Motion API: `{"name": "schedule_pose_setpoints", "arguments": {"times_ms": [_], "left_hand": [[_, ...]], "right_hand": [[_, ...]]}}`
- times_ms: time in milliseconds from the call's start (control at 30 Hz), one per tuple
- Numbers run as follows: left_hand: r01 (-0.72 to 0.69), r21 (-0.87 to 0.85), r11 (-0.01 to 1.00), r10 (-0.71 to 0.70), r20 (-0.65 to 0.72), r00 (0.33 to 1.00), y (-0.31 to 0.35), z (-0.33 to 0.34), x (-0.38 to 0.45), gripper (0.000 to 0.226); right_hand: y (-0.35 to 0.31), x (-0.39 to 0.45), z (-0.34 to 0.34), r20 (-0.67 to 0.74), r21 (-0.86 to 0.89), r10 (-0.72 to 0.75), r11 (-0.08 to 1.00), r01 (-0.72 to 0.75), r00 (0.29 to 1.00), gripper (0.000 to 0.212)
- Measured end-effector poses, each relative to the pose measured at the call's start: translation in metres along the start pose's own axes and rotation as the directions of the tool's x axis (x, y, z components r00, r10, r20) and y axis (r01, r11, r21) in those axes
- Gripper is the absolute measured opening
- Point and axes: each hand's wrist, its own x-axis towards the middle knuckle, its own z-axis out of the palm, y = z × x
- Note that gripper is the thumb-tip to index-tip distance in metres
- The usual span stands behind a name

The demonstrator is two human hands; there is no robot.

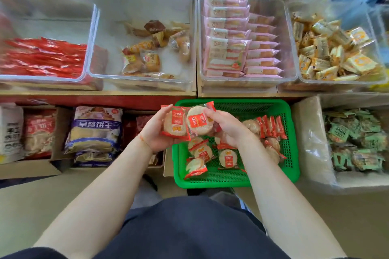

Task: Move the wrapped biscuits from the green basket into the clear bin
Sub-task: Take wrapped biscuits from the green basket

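shop shelf, biscuits (185, 124) between both hands' fingers (210, 114)

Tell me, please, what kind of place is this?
Probably a snack shop or its stockroom. Clear bins on a shelf hold sorted wrapped snacks, cardboard boxes of stock sit on the floor, and a green basket holds wrapped biscuits for restocking.
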Motion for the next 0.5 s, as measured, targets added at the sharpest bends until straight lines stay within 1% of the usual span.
{"name": "schedule_pose_setpoints", "arguments": {"times_ms": [67, 133, 233, 300, 367, 400, 467, 500], "left_hand": [[-0.047, 0.041, 0.998, 0.046, 0.011, 0.999, 0.024, -0.022, -0.012, 0.040], [-0.080, 0.107, 0.991, 0.082, -0.012, 0.997, 0.051, -0.051, -0.026, 0.042], [-0.103, 0.226, 0.969, 0.110, -0.019, 0.994, 0.100, -0.103, -0.055, 0.028], [-0.153, 0.268, 0.951, 0.156, 0.009, 0.988, 0.138, -0.142, -0.079, 0.024], [-0.256, 0.268, 0.929, 0.264, 0.004, 0.964, 0.178, -0.177, -0.102, 0.021], [-0.315, 0.256, 0.914, 0.334, -0.033, 0.942, 0.197, -0.193, -0.111, 0.021], [-0.444, 0.139, 0.885, 0.459, -0.112, 0.881, 0.230, -0.219, -0.125, 0.024], [-0.493, 0.082, 0.866, 0.500, -0.130, 0.856, 0.245, -0.227, -0.129, 0.027]], "right_hand": [[-0.012, 0.007, 0.028, 0.016, -0.005, -0.007, 1.000, 0.007, 1.000, 0.023], [-0.025, 0.017, 0.068, 0.003, -0.027, -0.035, 0.999, 0.035, 0.999, 0.030], [-0.042, 0.041, 0.145, -0.003, -0.019, -0.093, 0.996, 0.093, 0.996, 0.043], [-0.056, 0.058, 0.203, 0.012, 0.018, -0.129, 0.992, 0.128, 0.992, 0.040], [-0.071, 0.073, 0.258, 0.018, 0.085, -0.164, 0.983, 0.162, 0.986, 0.032], [-0.079, 0.080, 0.282, 0.015, 0.143, -0.179, 0.974, 0.175, 0.984, 0.028], [-0.093, 0.093, 0.322, 0.009, 0.273, -0.221, 0.939, 0.211, 0.975, 0.023], [-0.099, 0.098, 0.339, 0.005, 0.325, -0.239, 0.919, 0.225, 0.971, 0.021]]}}
